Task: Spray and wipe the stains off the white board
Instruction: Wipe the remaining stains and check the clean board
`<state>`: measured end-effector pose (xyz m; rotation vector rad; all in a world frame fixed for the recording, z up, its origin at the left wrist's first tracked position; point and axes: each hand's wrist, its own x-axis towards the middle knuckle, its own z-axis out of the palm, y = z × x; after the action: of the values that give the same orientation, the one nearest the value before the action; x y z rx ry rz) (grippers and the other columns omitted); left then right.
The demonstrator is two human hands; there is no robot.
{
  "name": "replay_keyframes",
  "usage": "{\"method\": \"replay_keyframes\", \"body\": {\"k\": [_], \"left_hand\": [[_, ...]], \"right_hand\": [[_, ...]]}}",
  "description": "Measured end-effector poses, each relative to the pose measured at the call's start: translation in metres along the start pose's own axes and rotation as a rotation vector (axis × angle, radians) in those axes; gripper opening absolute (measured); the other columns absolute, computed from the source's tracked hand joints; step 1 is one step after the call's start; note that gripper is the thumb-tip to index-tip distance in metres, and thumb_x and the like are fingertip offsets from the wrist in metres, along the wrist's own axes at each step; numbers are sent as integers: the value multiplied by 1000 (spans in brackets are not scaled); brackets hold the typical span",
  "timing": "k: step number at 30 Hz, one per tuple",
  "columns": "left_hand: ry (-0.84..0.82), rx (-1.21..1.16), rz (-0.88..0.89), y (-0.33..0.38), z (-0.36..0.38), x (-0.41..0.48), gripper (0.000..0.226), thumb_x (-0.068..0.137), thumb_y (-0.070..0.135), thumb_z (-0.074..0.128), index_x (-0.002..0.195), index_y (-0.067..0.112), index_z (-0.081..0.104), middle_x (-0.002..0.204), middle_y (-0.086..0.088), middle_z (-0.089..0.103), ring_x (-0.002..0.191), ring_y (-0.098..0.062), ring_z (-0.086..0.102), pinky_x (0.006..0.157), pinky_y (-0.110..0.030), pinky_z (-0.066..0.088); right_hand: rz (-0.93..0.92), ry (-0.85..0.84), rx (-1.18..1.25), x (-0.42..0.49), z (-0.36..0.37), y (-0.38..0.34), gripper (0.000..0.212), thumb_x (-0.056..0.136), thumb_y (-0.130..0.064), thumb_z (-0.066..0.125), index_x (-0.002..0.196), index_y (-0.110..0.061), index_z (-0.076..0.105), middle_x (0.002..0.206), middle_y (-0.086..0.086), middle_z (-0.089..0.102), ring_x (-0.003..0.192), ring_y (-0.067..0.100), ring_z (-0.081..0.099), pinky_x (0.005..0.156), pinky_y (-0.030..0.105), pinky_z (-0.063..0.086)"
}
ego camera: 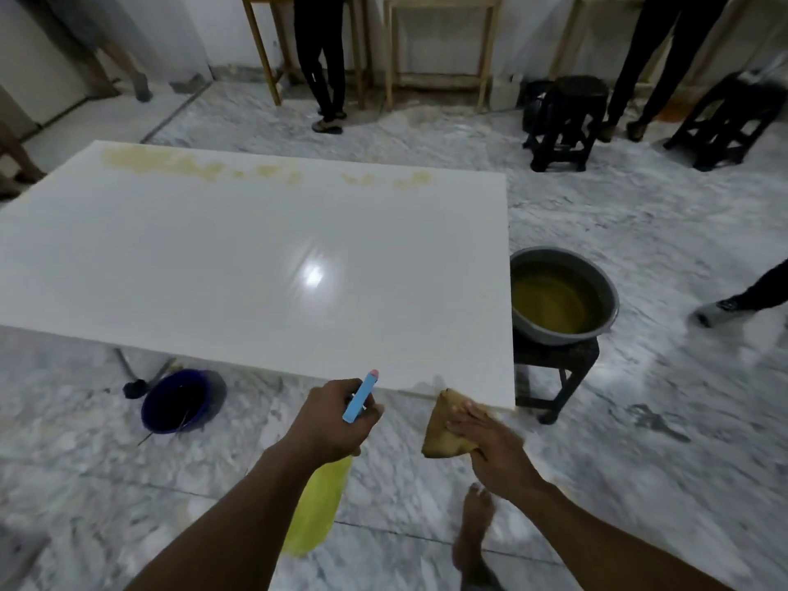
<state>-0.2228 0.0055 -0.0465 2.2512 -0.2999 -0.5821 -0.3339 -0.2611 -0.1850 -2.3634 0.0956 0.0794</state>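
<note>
A large white board (239,258) lies flat in front of me, with yellowish stains (179,166) smeared along its far edge. My left hand (332,420) grips a spray bottle (317,509) with a yellow-green body and a blue nozzle head, held just off the board's near edge and pointing toward it. My right hand (490,441) holds a brownish cloth (445,428) at the board's near right corner, fingers laid over it.
A grey basin of murky yellow water (563,296) sits on a dark stool (554,368) right of the board. A blue bucket (177,400) stands on the marble floor under the near edge. Dark stools, wooden table legs and several people's legs line the back.
</note>
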Motion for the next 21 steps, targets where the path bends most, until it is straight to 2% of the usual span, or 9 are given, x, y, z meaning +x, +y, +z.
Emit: {"method": "replay_keyframes", "body": {"k": [2,4,6,8,12,14,16,19,21], "left_hand": [[-20,-20,-7,-9,-2,-19,18,98,24,74,86,14,65,67,-5,68,49,-21,75,52,-25,59],[-49,-27,3,-13,-6,-32,18,98,24,74,86,14,64,66,-3,66,48,-20,74,51,-24,58],[-51,0,26,-12,-11,-39,18,99,24,73,88,13,65,70,-6,68,47,-17,74,50,-20,56],[-42,28,46,-8,-14,-41,18,98,23,73,90,9,66,75,-13,72,49,-19,75,49,-17,54],[-46,47,92,9,-13,-34,25,97,24,74,92,1,67,82,-22,75,53,-25,76,54,-29,61],[-40,76,112,22,-10,-26,25,96,25,74,91,1,69,80,-21,75,57,-28,74,62,-34,60],[-52,106,113,38,-8,-15,24,94,28,74,89,5,71,74,-15,73,57,-27,69,60,-30,55],[-91,127,92,66,-10,8,25,92,35,76,88,11,72,71,3,69,55,-12,63,51,-10,43],[-109,98,66,90,-12,28,23,93,33,77,87,12,70,72,5,67,52,-12,64,49,-8,43]], "right_hand": [[130,-95,51,-34,3,-14,55,80,5,46,112,-35,67,124,-10,62,121,13,60,106,24,45],[288,-76,116,-59,5,-32,58,79,15,48,96,-37,68,112,-9,68,108,9,67,91,13,49],[435,-29,343,-66,-5,-54,42,88,6,56,86,-31,75,99,-6,76,87,-2,70,71,6,48],[577,-11,569,-60,-25,-69,16,94,-16,63,95,-24,77,86,-8,76,75,3,69,63,16,52],[785,5,967,-38,-72,-77,21,97,-2,49,83,-9,62,53,2,65,46,12,61,48,23,50],[856,37,1066,-25,-93,-75,14,94,-9,57,99,-3,69,78,15,75,72,25,72,69,37,59],[887,88,1124,-13,-111,-70,30,93,-13,59,120,-5,65,108,20,73,101,36,68,86,49,57],[867,118,1170,7,-144,-66,35,92,-15,57,126,-8,62,116,19,70,106,38,64,86,49,55],[846,127,1184,24,-169,-60,39,90,-15,58,128,-7,60,118,19,68,108,39,63,88,51,54]]}}
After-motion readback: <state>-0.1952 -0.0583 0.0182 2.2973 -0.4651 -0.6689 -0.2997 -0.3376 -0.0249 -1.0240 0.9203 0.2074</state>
